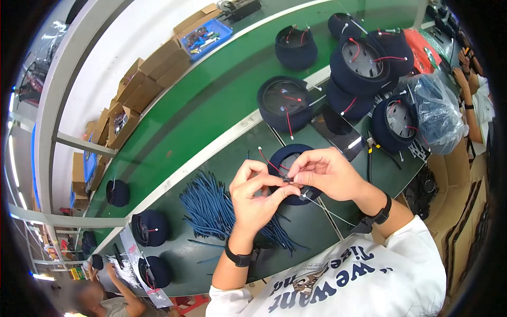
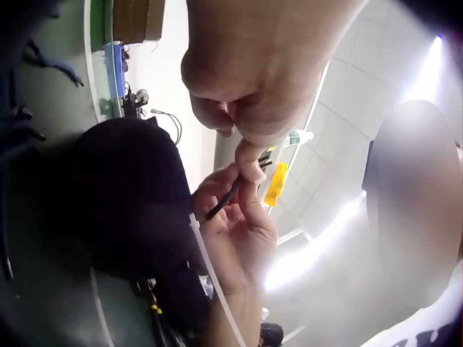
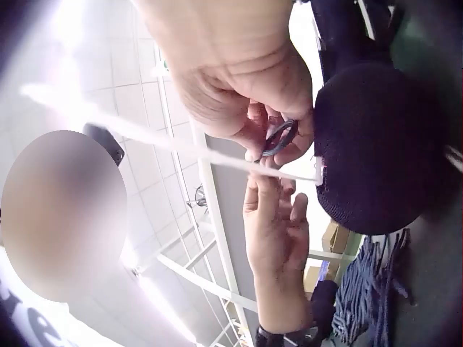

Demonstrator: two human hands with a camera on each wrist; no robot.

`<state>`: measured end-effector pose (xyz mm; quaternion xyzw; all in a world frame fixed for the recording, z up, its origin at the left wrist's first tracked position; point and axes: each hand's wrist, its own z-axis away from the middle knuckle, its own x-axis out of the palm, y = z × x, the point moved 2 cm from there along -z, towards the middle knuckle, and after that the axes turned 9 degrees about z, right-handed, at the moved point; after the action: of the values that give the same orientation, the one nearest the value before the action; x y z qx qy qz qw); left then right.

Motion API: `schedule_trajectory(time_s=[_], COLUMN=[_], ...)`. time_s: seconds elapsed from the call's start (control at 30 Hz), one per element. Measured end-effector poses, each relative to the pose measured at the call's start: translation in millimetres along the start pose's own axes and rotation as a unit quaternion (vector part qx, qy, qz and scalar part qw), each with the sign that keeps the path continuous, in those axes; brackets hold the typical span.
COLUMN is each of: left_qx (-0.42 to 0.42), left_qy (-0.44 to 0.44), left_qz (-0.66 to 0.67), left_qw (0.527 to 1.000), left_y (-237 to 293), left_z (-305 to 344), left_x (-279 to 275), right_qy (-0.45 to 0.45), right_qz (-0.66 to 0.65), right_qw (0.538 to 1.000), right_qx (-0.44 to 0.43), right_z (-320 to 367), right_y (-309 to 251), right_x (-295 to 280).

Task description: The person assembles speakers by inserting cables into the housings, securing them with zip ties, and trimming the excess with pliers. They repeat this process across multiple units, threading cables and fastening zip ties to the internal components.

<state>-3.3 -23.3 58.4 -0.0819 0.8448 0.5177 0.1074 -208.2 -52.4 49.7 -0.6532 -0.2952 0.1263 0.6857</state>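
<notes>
Both hands meet over a round navy fabric-covered piece (image 1: 274,165) that lies on the table with red wires coming out of it. My right hand (image 1: 328,177) pinches a thin dark cord (image 3: 281,137), which bends into a small loop in the right wrist view. Fingertips of my left hand (image 1: 254,193) pinch the same dark cord close to the right fingers. A white zip tie (image 1: 332,212) sticks out from the navy piece toward the shirt. Fingers partly hide the cord in the head view.
A heap of blue cords (image 1: 206,203) lies beside the left forearm. More navy pieces (image 1: 285,103) with wires stand behind and to the right, near a dark flat panel (image 1: 334,127) and yellow-marked pliers (image 1: 371,158). A clear plastic bag (image 1: 435,113) is farther right.
</notes>
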Motion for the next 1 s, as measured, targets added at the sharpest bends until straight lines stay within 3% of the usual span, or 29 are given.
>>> schedule_trajectory(time_s=[0.03, 0.07, 0.1, 0.23, 0.27, 0.4, 0.5, 0.53, 0.67, 0.77, 0.9, 1.0], left_qx=[0.011, -0.089, -0.118, -0.104, -0.074, -0.155, -0.021, -0.022, 0.024, 0.125, 0.192, 0.195], left_qy=[-0.038, -0.073, -0.136, -0.26, -0.242, -0.203, -0.279, -0.298, -0.261, -0.216, -0.164, -0.14], left_qz=[-0.072, -0.127, -0.149, -0.034, -0.063, 0.042, 0.035, 0.042, 0.046, -0.039, -0.113, -0.141], left_qw=[0.997, 0.985, 0.972, 0.959, 0.965, 0.966, 0.959, 0.954, 0.964, 0.967, 0.961, 0.96], left_y=[4.9, 10.7, 2.2, -39.8, -35.8, -37.9, -46.9, -43.9, -44.3, -44.2, -37.8, -33.4], left_z=[-6.2, -14.7, -18.0, -13.6, -7.8, 19.9, 1.0, -4.4, 2.1, 7.8, 14.2, 16.5], left_x=[-6.9, -16.2, -29.0, -10.4, -2.1, 6.9, 19.3, 24.2, 31.5, 28.7, 25.0, 21.0], right_qy=[0.017, 0.037, 0.058, 0.094, 0.095, 0.109, 0.099, 0.072, 0.036, 0.028, 0.032, 0.071], right_qz=[0.019, 0.037, 0.056, 0.262, 0.362, 0.369, 0.396, 0.424, 0.493, 0.512, 0.509, 0.472], right_qw=[1.0, 0.999, 0.997, 0.96, 0.925, 0.923, 0.913, 0.903, 0.869, 0.858, 0.86, 0.877], right_qx=[0.001, 0.001, 0.002, -0.031, -0.062, 0.004, 0.006, 0.006, -0.012, -0.009, -0.021, -0.049], right_z=[2.9, 6.9, 11.5, 27.1, 30.5, 52.4, 56.9, 55.3, 62.6, 65.1, 62.5, 59.8], right_y=[-4.1, -8.3, -12.7, -28.4, -37.0, -49.8, -35.0, -32.2, -25.7, -15.5, -10.0, -4.4], right_x=[-2.2, -4.8, -7.7, -16.2, -17.4, -12.5, -5.1, -3.4, 1.9, 3.7, 9.1, 12.8])
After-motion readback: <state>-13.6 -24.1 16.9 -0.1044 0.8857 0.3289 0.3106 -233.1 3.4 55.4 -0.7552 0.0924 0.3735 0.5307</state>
